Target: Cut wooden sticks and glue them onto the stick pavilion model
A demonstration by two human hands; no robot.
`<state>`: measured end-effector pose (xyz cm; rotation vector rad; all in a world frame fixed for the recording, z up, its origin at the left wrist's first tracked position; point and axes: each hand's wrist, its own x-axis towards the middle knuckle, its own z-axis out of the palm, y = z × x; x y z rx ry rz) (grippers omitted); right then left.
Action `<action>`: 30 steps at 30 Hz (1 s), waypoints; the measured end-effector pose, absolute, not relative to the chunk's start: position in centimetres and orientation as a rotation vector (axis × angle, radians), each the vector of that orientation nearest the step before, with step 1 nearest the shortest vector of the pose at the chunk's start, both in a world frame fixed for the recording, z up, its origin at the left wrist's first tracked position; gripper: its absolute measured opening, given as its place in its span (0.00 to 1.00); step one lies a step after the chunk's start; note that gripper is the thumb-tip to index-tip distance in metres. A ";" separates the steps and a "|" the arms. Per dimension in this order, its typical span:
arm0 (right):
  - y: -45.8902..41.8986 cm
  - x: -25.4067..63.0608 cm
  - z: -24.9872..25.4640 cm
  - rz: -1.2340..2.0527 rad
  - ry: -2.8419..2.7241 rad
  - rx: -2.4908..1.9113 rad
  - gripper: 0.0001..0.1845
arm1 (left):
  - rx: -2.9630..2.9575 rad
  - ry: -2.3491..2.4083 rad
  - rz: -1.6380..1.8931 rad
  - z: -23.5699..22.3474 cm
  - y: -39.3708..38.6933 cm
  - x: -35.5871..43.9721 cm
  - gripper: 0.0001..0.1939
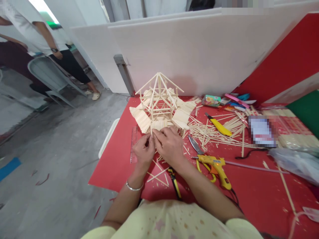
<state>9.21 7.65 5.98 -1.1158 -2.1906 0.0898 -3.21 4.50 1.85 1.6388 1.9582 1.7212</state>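
Note:
A model house of thin wooden sticks (160, 103) stands on the red table (251, 189), with a peaked frame and flat stick panels for roof sides. Both my hands meet at its near edge. My left hand (144, 149), a bangle on its wrist, has its fingers pinched together on a thin stick by the front panel. My right hand (169, 144) is curled beside it, fingertips pinching the same spot at the panel's lower edge. What exactly sits between the fingertips is too small to see clearly.
A yellow glue gun (216, 167) and scissors (195, 146) lie right of my hands, a yellow cutter (219, 126) among several loose sticks (219, 136) farther back. A clear ruler (134, 144) lies left. White boards (194, 49) wall the back. People stand at far left near a chair (47, 76).

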 end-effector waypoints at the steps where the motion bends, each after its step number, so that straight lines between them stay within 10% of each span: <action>1: 7.6 9.2 6.0 0.097 -2.173 -1.114 0.17 | 1.642 1.960 1.718 1.8 4.5 -3.2 0.09; 30: 3.6 9.8 4.5 0.206 -2.142 -1.250 0.18 | 1.337 1.694 1.933 -1.4 3.9 -3.7 0.13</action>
